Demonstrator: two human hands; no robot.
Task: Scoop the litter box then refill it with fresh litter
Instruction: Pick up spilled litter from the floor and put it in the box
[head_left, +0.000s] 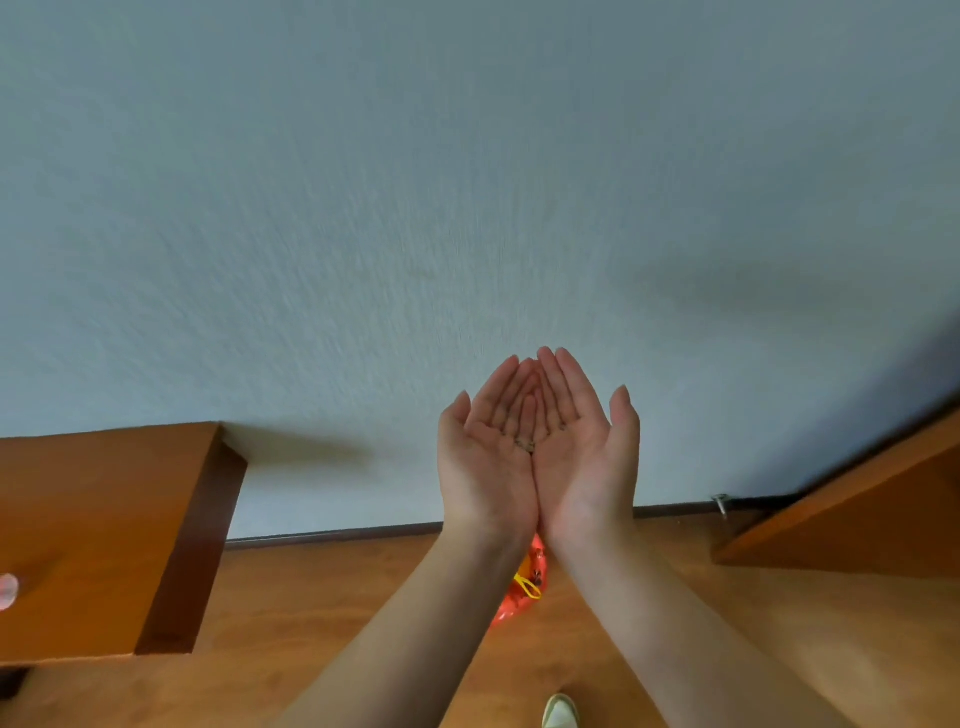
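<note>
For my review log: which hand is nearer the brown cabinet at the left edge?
Left. The left hand is on the side toward the brown cabinet; the right hand, pressed against it, lies farther off.

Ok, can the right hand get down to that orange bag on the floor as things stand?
Probably yes. The right hand is open, palm up, pressed edge to edge against the left hand and holding nothing. The orange bag lies on the floor below the wrists, with nothing visibly between.

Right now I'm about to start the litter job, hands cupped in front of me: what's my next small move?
Probably lower and part the left hand and right hand: both are open, holding no scoop, and no litter box is in view.
</note>
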